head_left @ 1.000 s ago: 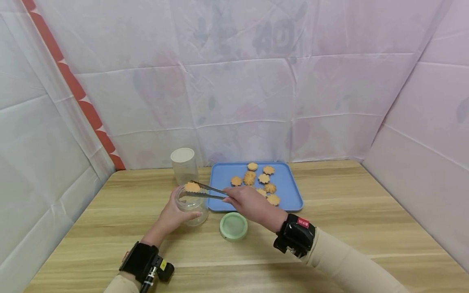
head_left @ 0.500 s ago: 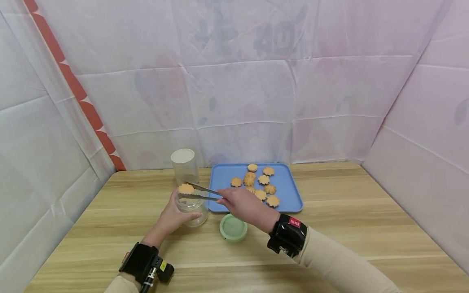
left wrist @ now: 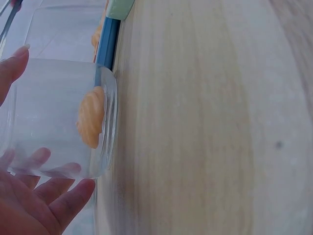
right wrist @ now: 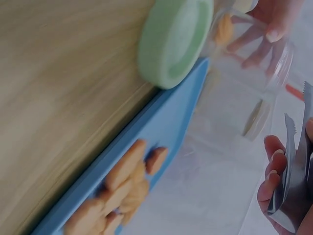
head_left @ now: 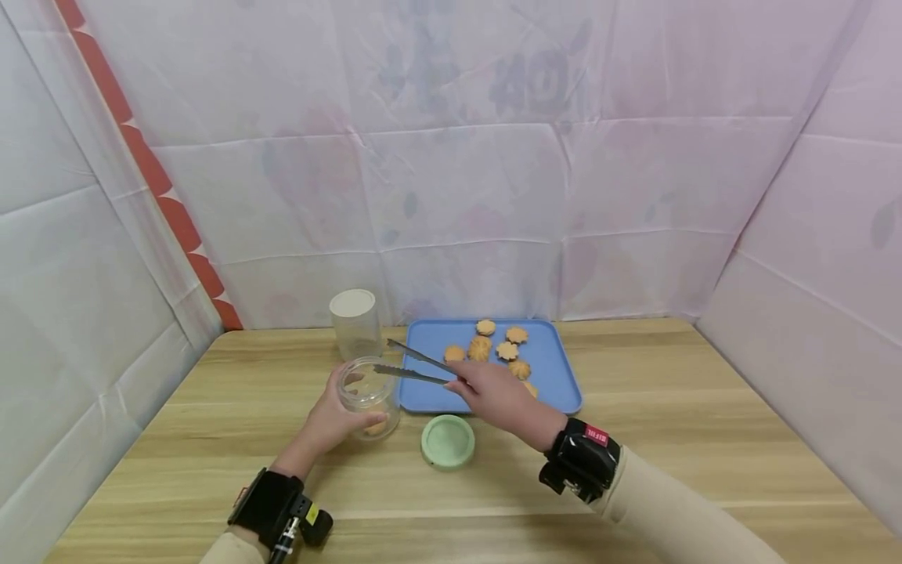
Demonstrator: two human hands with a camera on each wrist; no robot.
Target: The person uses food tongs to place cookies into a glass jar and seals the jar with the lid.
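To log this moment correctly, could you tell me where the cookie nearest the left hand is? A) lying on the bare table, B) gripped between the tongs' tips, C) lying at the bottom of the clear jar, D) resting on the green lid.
C: the cookie lies at the bottom of the clear jar that the left hand holds, while the tongs in the right hand are empty.

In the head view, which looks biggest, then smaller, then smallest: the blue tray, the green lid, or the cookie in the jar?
1. Blue tray
2. Green lid
3. Cookie in the jar
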